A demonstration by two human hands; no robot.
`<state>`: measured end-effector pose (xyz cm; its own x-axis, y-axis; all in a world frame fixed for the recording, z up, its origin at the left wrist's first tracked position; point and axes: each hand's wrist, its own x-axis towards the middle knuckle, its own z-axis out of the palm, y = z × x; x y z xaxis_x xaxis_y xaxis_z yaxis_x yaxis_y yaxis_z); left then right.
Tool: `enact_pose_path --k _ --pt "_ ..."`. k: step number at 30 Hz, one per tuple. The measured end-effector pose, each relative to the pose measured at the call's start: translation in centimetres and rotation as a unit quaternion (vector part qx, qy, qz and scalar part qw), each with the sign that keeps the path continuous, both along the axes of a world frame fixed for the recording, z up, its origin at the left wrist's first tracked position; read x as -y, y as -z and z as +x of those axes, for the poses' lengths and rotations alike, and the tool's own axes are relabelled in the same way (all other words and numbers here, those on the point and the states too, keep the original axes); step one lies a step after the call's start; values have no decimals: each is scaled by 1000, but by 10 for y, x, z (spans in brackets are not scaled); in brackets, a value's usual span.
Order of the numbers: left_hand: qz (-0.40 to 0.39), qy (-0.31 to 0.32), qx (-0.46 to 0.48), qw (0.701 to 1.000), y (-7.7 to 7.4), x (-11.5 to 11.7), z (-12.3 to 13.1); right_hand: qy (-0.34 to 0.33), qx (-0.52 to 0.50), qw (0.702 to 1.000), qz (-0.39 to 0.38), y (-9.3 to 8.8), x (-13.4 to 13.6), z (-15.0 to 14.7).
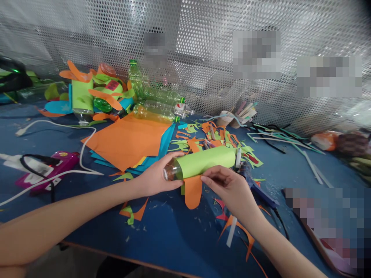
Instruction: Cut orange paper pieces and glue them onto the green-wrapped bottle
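Observation:
A plastic bottle wrapped in lime green paper is held on its side above the blue table. My left hand is wrapped round its clear neck end at the left. An orange rounded paper piece hangs from the underside of the green wrap. Thumb and fingers of my right hand pinch together at the upper right edge of that orange piece, close against the bottle. Beyond the bottle's right end lies a blue glue gun, partly hidden behind my right hand and the bottle.
Orange sheets lie over blue ones at centre left. Paper scraps are scattered behind the bottle. Green bottles and decorated bottles stand or lie farther back. A magenta device with white cables is at left, a tablet-like object at right.

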<state>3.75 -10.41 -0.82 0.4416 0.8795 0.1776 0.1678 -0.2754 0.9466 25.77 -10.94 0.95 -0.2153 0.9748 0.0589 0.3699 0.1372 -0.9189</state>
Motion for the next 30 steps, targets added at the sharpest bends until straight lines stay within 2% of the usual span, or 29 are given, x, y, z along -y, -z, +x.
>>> enact_pose_path --k 11,16,26,30 --pt "7 -21 52 998 4 2 5 18 23 999 32 0 5 -2" --pt "28 -37 40 998 7 4 7 35 54 996 60 -1 6 -4" --pt "67 -85 -25 994 -1 10 7 28 98 990 95 3 7 -6" --pt "45 -89 24 995 2 6 9 22 74 993 94 3 4 -5"
